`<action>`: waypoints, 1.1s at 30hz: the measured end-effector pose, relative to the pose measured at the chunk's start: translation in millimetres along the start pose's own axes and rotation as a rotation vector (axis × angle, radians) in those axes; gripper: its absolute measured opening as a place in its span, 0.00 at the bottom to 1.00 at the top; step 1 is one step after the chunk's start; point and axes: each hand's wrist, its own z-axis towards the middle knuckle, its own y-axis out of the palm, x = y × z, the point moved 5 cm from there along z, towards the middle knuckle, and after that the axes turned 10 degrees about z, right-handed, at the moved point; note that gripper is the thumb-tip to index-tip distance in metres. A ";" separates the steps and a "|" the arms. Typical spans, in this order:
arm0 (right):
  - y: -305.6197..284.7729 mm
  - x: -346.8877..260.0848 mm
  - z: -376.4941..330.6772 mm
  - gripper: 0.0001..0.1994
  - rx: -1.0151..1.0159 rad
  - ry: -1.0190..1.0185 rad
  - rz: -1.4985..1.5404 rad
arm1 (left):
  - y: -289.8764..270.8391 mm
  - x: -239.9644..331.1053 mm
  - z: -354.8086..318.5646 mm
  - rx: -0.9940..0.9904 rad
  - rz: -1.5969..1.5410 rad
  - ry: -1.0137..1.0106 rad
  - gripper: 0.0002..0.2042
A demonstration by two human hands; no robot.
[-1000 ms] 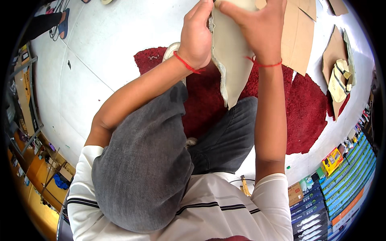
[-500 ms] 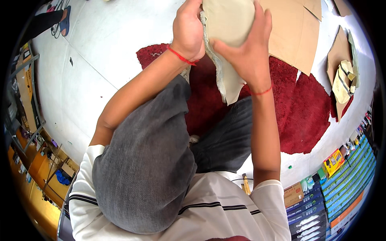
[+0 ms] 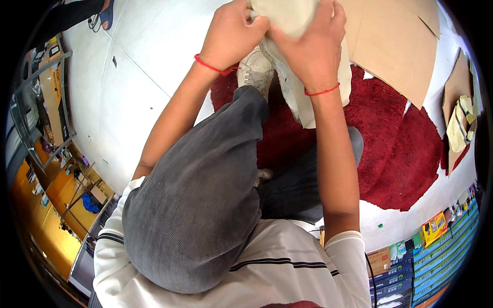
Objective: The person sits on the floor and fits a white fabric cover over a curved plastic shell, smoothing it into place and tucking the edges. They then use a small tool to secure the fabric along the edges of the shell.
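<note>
A cream, leather-like panel (image 3: 287, 15) with a ragged, pale backing along its left edge is held up in front of me, its top cut off by the frame. My left hand (image 3: 233, 33) is closed at that edge, thumb and curled fingers gripping it. My right hand (image 3: 316, 49) is wrapped over the panel's face, thumb pressed near the left thumb and fingers over the far right side. The panel's lower end hangs beside my right wrist, above a red carpet piece (image 3: 395, 149). My laced white shoe (image 3: 255, 72) shows just below the left hand.
Flat cardboard (image 3: 390, 46) lies at the upper right, over the carpet. Farther right, a cream piece with dark strips (image 3: 459, 123) rests on more cardboard. Stacked boxes (image 3: 393, 280) stand lower right, a metal rack (image 3: 43, 87) at left. Another person's sandalled foot (image 3: 107, 15) is upper left.
My left hand has turned from lying along the panel's edge to pinching it, its thumb now close to the right thumb. The panel has tilted and shifted, uncovering my shoe.
</note>
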 end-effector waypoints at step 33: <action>29.2 4.0 24.2 0.28 -0.030 -0.207 0.174 | 41.7 -40.1 -10.9 0.259 -0.858 -0.080 0.14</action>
